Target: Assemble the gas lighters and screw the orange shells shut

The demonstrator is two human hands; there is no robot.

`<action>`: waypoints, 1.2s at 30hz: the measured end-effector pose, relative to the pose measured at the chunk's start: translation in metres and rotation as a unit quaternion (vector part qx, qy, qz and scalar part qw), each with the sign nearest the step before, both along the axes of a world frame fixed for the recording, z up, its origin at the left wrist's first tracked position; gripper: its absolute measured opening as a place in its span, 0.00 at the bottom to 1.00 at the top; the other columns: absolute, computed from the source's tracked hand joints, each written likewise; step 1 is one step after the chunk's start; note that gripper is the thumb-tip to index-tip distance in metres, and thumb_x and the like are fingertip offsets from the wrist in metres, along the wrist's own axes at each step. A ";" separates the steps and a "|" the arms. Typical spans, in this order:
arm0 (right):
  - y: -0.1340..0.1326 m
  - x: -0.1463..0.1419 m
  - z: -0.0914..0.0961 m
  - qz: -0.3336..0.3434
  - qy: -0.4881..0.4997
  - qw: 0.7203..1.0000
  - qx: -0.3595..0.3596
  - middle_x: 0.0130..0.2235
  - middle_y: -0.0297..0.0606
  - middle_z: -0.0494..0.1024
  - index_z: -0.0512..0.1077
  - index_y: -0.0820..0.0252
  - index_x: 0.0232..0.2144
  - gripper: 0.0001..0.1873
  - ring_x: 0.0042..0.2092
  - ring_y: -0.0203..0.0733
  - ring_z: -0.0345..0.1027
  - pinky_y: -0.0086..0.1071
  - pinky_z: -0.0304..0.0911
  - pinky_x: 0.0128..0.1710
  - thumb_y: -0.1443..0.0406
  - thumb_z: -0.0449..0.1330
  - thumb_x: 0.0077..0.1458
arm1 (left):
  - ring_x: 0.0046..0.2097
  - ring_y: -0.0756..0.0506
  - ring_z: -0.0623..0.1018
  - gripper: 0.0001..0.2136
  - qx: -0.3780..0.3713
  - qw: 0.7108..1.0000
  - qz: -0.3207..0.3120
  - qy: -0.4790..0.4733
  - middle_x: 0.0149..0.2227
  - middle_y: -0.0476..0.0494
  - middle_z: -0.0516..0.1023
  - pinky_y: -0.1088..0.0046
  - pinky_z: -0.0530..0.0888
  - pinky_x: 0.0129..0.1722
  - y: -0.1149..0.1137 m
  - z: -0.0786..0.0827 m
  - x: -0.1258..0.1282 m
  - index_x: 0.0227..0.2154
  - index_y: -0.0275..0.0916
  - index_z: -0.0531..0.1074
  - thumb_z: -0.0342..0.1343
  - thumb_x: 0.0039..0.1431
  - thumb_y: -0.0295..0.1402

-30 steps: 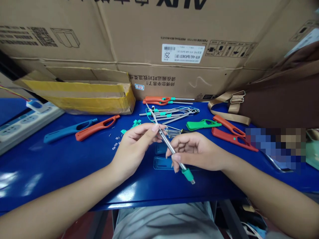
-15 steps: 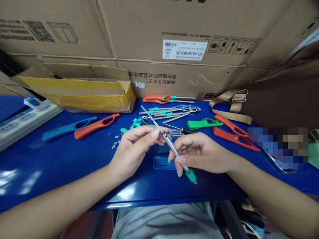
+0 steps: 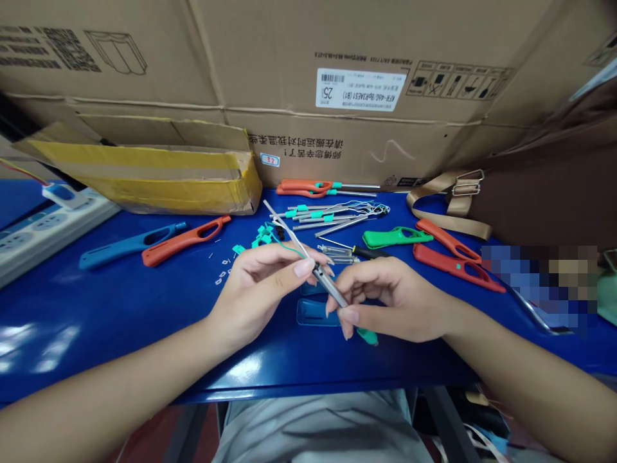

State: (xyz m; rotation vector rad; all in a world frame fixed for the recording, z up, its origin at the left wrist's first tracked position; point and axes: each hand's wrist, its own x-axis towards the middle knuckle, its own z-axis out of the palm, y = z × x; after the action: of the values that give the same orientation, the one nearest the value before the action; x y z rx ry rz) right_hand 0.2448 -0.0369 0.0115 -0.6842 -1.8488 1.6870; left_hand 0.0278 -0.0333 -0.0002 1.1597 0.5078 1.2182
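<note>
My left hand (image 3: 263, 289) pinches the upper end of a metal lighter tube (image 3: 331, 284) between thumb and fingers. From that end a thin pale rod (image 3: 285, 228) slants up to the left, with a fine green wire beside it. My right hand (image 3: 400, 299) grips the lower part of the same tube, thumb on top. Below the right fingers pokes a green plastic sleeve (image 3: 368, 336), partly hidden. Both hands hover over a blue tabletop (image 3: 144, 321). Beneath them lie blue lighter handle shells (image 3: 315, 313), partly covered by the hands.
Behind the hands lie several metal tubes with wires (image 3: 332, 218), green plastic bits (image 3: 263, 236) and a screwdriver (image 3: 369, 251). Blue (image 3: 128, 247) and orange (image 3: 186, 243) handles lie left, green (image 3: 395, 238) and red (image 3: 457, 267) ones right. A taped carton (image 3: 159, 190) and power strip (image 3: 48, 231) stand left.
The tube's green lower end has moved up and slightly left, now more hidden behind my right fingers. The thin rod's tip has shifted slightly left and up. Both hands keep their grip.
</note>
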 end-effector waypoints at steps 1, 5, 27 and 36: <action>0.000 0.000 0.000 -0.004 0.000 1.000 0.006 0.30 0.34 0.78 0.75 0.63 0.38 0.04 0.31 0.32 0.75 0.24 0.70 0.31 0.67 0.64 0.61 | 0.38 0.52 0.80 0.03 0.001 1.000 -0.001 0.002 0.35 0.49 0.83 0.82 0.79 0.41 0.000 0.000 0.000 0.34 0.43 0.85 0.67 0.60 0.33; 0.000 -0.001 0.000 -0.031 0.002 0.999 0.029 0.30 0.33 0.77 0.75 0.62 0.39 0.05 0.30 0.31 0.74 0.24 0.69 0.30 0.67 0.65 0.60 | 0.39 0.52 0.80 0.04 0.000 1.000 -0.007 0.004 0.36 0.49 0.83 0.82 0.78 0.42 0.000 -0.001 0.000 0.36 0.43 0.85 0.65 0.61 0.32; 0.011 0.014 0.010 -0.111 -0.135 0.954 0.243 0.33 0.33 0.75 0.76 0.61 0.36 0.09 0.31 0.30 0.64 0.25 0.60 0.30 0.61 0.61 0.65 | 0.39 0.46 0.80 0.16 -0.064 0.995 -0.036 0.073 0.40 0.39 0.85 0.73 0.78 0.41 0.009 -0.003 0.001 0.38 0.38 0.85 0.61 0.63 0.45; 0.014 0.020 0.013 -0.123 -0.226 0.904 0.342 0.31 0.32 0.74 0.74 0.60 0.33 0.07 0.32 0.32 0.65 0.27 0.60 0.33 0.63 0.62 0.64 | 0.29 0.50 0.76 0.16 -0.115 0.987 0.051 0.100 0.32 0.44 0.81 0.77 0.76 0.28 0.015 0.002 0.003 0.36 0.38 0.83 0.66 0.58 0.47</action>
State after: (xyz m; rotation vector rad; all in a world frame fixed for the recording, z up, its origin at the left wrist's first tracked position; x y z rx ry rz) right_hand 0.2644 -0.0229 0.0243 -0.9871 -2.3496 0.6541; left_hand 0.0310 -0.0185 0.0013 1.0732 0.8453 1.1012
